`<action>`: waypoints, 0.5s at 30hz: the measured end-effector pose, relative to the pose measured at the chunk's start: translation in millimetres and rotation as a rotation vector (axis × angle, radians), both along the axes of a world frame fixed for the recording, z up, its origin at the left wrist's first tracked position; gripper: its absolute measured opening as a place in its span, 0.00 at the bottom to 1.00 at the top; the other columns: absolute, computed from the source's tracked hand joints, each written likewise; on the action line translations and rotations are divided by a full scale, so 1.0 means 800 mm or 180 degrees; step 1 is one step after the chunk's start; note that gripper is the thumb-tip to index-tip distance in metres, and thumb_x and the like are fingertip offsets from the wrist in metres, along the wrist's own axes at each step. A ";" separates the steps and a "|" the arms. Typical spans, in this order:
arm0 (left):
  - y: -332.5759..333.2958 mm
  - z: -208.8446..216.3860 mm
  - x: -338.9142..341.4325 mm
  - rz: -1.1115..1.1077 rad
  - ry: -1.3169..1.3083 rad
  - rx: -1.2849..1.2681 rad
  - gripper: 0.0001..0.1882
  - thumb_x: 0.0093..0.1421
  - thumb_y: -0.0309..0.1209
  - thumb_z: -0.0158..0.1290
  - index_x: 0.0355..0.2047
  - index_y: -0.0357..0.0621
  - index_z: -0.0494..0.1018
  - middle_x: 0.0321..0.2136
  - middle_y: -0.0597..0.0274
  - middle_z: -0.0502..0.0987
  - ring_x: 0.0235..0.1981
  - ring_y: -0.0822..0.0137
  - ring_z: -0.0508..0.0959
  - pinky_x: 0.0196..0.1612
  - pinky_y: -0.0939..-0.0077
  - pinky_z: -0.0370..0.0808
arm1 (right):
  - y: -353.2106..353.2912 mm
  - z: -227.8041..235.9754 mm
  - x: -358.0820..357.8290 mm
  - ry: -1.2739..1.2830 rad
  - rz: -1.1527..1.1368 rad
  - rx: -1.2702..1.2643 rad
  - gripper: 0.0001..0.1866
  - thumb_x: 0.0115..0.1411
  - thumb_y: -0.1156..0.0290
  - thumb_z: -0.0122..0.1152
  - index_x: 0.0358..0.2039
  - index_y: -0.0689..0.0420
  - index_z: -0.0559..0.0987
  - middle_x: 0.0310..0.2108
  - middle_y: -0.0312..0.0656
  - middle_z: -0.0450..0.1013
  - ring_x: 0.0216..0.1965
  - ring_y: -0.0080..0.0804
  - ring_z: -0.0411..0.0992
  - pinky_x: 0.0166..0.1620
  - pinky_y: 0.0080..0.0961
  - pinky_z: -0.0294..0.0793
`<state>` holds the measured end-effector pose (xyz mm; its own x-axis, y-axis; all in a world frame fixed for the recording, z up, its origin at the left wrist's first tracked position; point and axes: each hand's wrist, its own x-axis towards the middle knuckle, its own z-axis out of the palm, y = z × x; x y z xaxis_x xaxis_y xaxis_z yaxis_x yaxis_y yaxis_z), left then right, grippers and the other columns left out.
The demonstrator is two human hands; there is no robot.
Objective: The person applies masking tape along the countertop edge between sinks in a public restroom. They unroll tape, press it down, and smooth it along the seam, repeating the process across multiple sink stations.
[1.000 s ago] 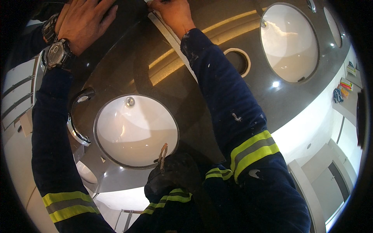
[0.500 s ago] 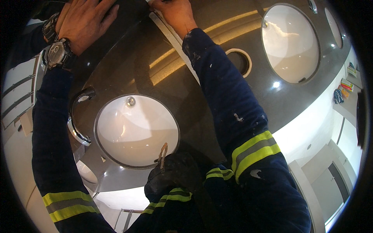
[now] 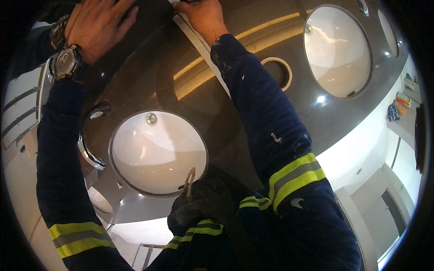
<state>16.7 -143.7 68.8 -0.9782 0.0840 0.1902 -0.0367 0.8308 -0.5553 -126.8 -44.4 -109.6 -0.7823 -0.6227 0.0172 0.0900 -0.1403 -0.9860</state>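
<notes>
My left hand (image 3: 101,27) lies flat with its fingers apart at the upper left, against a dark glossy surface beside its own reflection. A dark watch (image 3: 68,62) is on that wrist. At the top edge, my right hand (image 3: 201,16) is closed, its fingers curled and partly cut off by the frame. A bit of something pale shows at its fingertips, too little to name. Beneath that hand and forearm, a long, narrow pale strip (image 3: 199,45) runs slantwise over the dark countertop (image 3: 140,88). To the right of my right sleeve lies a roll of tape (image 3: 289,74).
A white basin (image 3: 158,151) with a chrome faucet (image 3: 88,151) sits below my left hand. Another white basin (image 3: 339,49) is at the upper right, with a further one (image 3: 388,31) beyond. Small packages (image 3: 402,99) lie at the far right.
Almost nothing differs. My right forearm has shifted very slightly left; both hands keep their places.
</notes>
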 end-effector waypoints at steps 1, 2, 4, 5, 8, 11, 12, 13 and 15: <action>-0.001 0.000 0.003 0.0000 0.0029 0.0049 0.32 0.56 0.31 0.62 0.62 0.51 0.72 0.65 0.49 0.66 0.71 0.46 0.60 0.69 0.48 0.64 | 0.000 0.004 0.001 0.0022 0.0000 0.0166 0.15 0.59 0.67 0.71 0.30 0.64 0.75 0.27 0.47 0.79 0.28 0.33 0.78 0.33 0.32 0.75; -0.004 0.001 0.004 -0.0092 0.0005 0.0062 0.32 0.56 0.30 0.63 0.62 0.51 0.72 0.65 0.49 0.66 0.71 0.46 0.60 0.69 0.48 0.64 | 0.001 0.007 -0.001 0.0046 0.0005 0.0333 0.16 0.58 0.66 0.72 0.30 0.64 0.74 0.26 0.48 0.79 0.28 0.34 0.78 0.34 0.33 0.75; -0.013 0.000 -0.002 -0.0289 -0.0017 0.0102 0.32 0.55 0.30 0.63 0.63 0.50 0.71 0.65 0.49 0.66 0.71 0.46 0.60 0.70 0.48 0.63 | 0.008 0.006 -0.010 0.0454 -0.0081 0.0677 0.18 0.57 0.65 0.73 0.29 0.63 0.73 0.25 0.49 0.77 0.27 0.37 0.77 0.34 0.35 0.75; -0.011 -0.007 -0.006 -0.0350 0.0089 0.0035 0.33 0.56 0.30 0.63 0.63 0.49 0.71 0.66 0.48 0.65 0.72 0.45 0.59 0.72 0.48 0.60 | 0.011 0.004 -0.017 0.0827 -0.0164 0.0842 0.18 0.57 0.64 0.74 0.29 0.63 0.73 0.24 0.49 0.76 0.27 0.38 0.76 0.34 0.36 0.74; -0.019 0.000 -0.003 -0.0434 -0.0018 0.0089 0.33 0.56 0.30 0.63 0.63 0.48 0.71 0.67 0.47 0.64 0.72 0.45 0.58 0.73 0.48 0.57 | 0.005 0.001 -0.016 0.1116 -0.0082 0.0946 0.19 0.56 0.62 0.74 0.28 0.63 0.74 0.24 0.50 0.75 0.27 0.43 0.75 0.35 0.37 0.74; -0.020 0.001 -0.002 -0.0351 -0.0125 0.0203 0.32 0.55 0.30 0.63 0.62 0.46 0.71 0.67 0.46 0.64 0.73 0.46 0.57 0.74 0.47 0.55 | 0.009 0.002 -0.018 0.0999 0.0130 0.0914 0.17 0.57 0.64 0.72 0.29 0.62 0.75 0.25 0.51 0.76 0.27 0.42 0.75 0.35 0.37 0.74; -0.021 0.000 -0.002 -0.0360 -0.0115 0.0196 0.32 0.55 0.30 0.63 0.62 0.46 0.71 0.67 0.46 0.64 0.73 0.46 0.57 0.74 0.47 0.56 | 0.015 0.002 -0.017 0.0985 0.0148 0.0845 0.15 0.58 0.65 0.72 0.30 0.62 0.75 0.25 0.51 0.76 0.27 0.41 0.76 0.36 0.36 0.75; -0.022 -0.001 -0.003 -0.0398 -0.0105 0.0217 0.32 0.55 0.30 0.63 0.62 0.46 0.71 0.67 0.46 0.64 0.73 0.46 0.57 0.74 0.47 0.56 | 0.019 0.003 -0.015 0.0968 0.0164 0.0776 0.14 0.59 0.67 0.71 0.30 0.62 0.76 0.26 0.51 0.77 0.27 0.41 0.76 0.36 0.36 0.75; -0.023 -0.001 -0.005 -0.0482 -0.0092 0.0257 0.32 0.55 0.30 0.62 0.62 0.46 0.72 0.66 0.46 0.64 0.73 0.46 0.57 0.74 0.47 0.56 | 0.027 0.002 -0.011 0.0948 0.0205 0.0502 0.10 0.60 0.70 0.67 0.32 0.62 0.77 0.26 0.50 0.77 0.28 0.40 0.76 0.36 0.35 0.76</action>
